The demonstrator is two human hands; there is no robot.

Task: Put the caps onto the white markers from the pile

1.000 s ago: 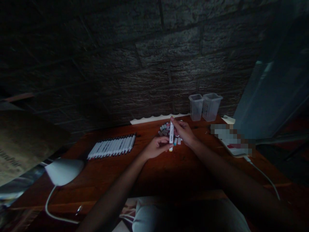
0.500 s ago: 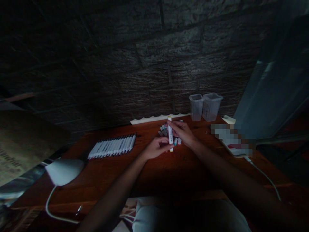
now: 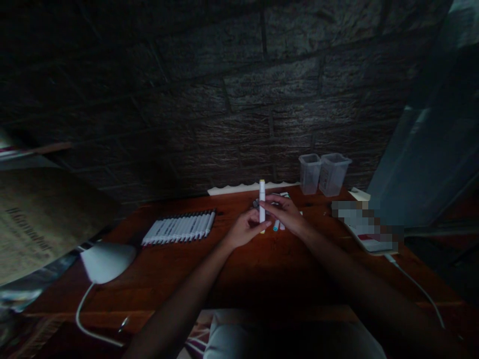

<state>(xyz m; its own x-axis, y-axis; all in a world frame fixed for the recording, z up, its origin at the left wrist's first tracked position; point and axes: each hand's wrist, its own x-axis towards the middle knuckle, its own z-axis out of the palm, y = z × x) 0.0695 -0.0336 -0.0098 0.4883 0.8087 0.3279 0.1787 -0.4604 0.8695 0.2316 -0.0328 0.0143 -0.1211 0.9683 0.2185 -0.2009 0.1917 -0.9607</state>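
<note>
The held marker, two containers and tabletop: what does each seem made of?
Marker: probably plastic; smooth, white barrel. Containers: likely thin plastic, translucent, as the background shows through. Tabletop: apparently wood, reddish-brown with darker streaks; finish unclear in dim light.

Marker (image 3: pixel 262 190) turned, printing gone from view; right hand (image 3: pixel 285 211) now lower along it, yellow-tipped top more exposed.

Near the frame's centre the person's right hand (image 3: pixel 286 213) partly hides some loose markers (image 3: pixel 276 225), while the print on the marker row (image 3: pixel 180 228) at centre left is too small to read, pixelation blurs a flat object (image 3: pixel 366 230) at right, and the left edge cuts off a brown bag (image 3: pixel 45 214).
</note>
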